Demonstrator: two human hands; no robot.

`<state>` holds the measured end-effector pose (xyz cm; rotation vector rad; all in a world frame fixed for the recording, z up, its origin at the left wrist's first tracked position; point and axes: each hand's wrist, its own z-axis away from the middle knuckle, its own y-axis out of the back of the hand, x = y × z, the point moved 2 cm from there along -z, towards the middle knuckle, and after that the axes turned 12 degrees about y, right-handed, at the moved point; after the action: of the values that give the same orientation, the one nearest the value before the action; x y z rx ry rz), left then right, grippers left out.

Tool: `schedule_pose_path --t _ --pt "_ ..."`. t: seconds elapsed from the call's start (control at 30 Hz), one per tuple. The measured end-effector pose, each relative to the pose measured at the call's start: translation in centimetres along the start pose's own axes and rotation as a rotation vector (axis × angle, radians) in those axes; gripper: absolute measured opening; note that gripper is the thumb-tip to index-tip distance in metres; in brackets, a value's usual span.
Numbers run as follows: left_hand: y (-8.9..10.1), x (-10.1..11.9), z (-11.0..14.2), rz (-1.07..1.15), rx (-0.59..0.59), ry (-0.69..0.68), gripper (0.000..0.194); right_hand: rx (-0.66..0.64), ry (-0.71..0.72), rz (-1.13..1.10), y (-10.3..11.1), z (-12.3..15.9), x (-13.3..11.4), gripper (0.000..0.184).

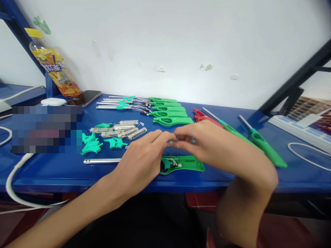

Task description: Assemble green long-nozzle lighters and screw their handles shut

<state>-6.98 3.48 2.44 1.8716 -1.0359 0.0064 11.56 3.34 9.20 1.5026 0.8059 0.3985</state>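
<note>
My left hand (143, 155) and my right hand (200, 137) meet above the table, fingertips closed. Between them is a clear lighter fuel tank (193, 141), mostly hidden by the fingers; the right hand pinches it and the left fingertips are at its left end. Just below lies an open green lighter shell half (192, 163) with a teal trigger (166, 164) and thin wires inside. Its metal barrel (102, 161) sticks out to the left, partly behind my left hand. Several more clear tanks (124, 132) and loose teal triggers (91, 146) lie to the left.
Green shell halves (172, 120) with wired metal barrels (113, 107) line the back. Green lighters (266, 148) and red shell pieces (207, 117) lie right, near a white power strip (297, 132). A drink bottle (55, 67), phone (86, 98) and white cable (12, 179) are left.
</note>
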Motion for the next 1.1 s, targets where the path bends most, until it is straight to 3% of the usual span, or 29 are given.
schedule_pose_path --t 0.53,0.9,1.1 --pt "0.0 0.1 0.0 -0.032 -0.057 -0.034 0.034 -0.094 -0.034 0.025 -1.4 -0.4 0.1 0.019" --pt "0.1 0.2 -0.1 -0.051 0.018 -0.012 0.028 -0.069 -0.033 0.022 -0.4 -0.2 -0.1 0.034" --pt "0.2 0.0 0.0 -0.079 0.104 -0.006 0.020 -0.027 -0.022 -0.045 0.2 0.2 0.5 0.026"
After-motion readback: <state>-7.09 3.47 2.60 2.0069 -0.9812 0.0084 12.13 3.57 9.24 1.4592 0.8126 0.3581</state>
